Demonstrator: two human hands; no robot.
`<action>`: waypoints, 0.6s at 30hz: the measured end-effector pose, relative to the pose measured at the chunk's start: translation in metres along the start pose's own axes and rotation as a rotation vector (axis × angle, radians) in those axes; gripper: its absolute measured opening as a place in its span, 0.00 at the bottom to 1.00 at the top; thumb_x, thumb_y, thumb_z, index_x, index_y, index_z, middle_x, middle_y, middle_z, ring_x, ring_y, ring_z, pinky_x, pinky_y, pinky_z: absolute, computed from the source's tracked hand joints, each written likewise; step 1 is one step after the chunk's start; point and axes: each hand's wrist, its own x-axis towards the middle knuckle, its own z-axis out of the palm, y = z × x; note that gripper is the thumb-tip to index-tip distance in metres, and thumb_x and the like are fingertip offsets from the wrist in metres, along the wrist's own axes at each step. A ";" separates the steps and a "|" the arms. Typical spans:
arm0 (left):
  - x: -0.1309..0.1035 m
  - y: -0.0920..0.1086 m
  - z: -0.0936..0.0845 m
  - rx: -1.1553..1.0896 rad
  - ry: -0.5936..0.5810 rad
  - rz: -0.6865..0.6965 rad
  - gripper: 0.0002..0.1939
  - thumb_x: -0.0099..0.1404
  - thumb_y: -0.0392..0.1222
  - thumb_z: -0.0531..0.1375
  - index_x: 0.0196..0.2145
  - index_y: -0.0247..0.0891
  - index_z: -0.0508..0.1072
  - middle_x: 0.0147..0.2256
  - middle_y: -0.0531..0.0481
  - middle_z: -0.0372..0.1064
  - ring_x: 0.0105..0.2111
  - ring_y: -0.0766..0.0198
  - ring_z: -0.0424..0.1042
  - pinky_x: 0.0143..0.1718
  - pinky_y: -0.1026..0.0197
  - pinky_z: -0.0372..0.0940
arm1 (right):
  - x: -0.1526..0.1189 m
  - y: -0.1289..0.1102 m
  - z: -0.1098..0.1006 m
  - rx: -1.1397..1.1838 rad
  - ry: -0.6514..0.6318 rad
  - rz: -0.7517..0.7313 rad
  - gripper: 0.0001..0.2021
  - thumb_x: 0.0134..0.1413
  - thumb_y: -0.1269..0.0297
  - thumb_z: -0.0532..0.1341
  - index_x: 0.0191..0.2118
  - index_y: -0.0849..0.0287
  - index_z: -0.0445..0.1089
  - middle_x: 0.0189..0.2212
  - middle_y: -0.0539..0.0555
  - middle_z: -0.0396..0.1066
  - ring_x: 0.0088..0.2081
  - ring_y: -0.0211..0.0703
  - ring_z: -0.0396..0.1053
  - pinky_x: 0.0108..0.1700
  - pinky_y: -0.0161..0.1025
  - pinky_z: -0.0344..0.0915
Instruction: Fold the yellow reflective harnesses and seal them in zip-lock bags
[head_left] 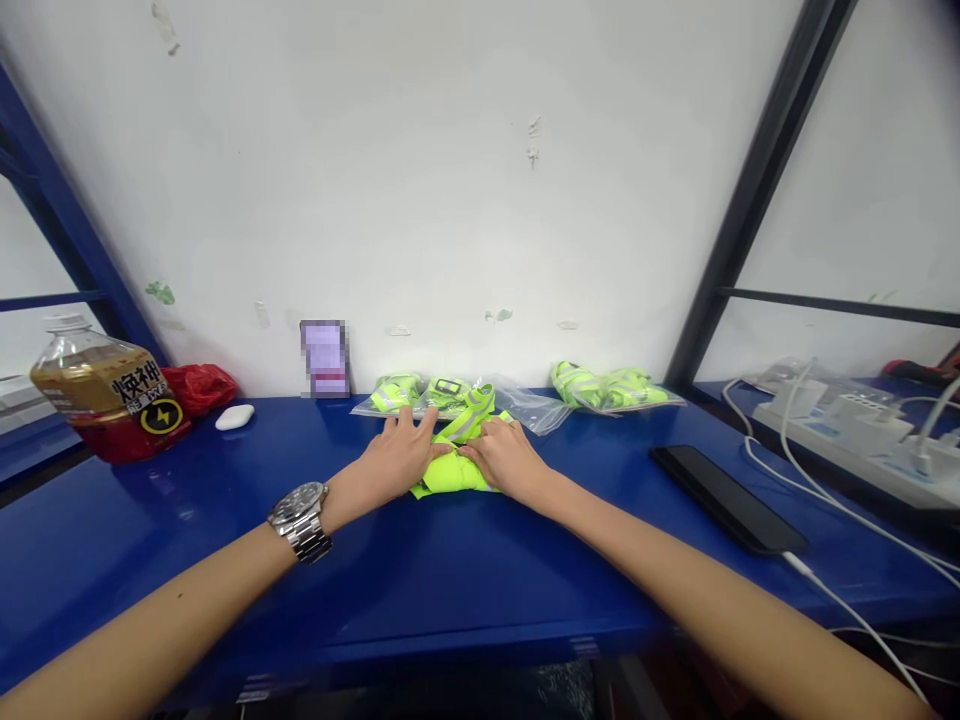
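A neon-yellow reflective vest (455, 474) with silver-grey strips lies bunched up on the blue table, with a strap standing up at its back. My left hand (400, 455) rests on the vest's left side, fingers spread and thumb against the fabric. On the other side my right hand (510, 458) has its fingers curled onto the vest, thumb pointing inward close to my left thumb. Both hands partly cover the fabric. Just behind them lies a clear plastic bag (362, 407) with similar yellow material.
Another bagged yellow vest (611, 387) lies by the wall. At left are a large drink bottle (112, 390), a red plastic bag (201, 388) and a white earphone case (235, 417). A black phone (727, 498) on a white cable and power strips (862, 430) occupy the right.
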 end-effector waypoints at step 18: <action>-0.017 -0.012 0.002 -0.836 0.140 -0.196 0.15 0.61 0.54 0.58 0.37 0.40 0.64 0.21 0.57 0.66 0.23 0.65 0.66 0.25 0.66 0.55 | -0.006 0.001 0.008 -0.025 0.118 -0.076 0.18 0.66 0.60 0.50 0.38 0.63 0.75 0.31 0.59 0.69 0.38 0.45 0.67 0.42 0.41 0.60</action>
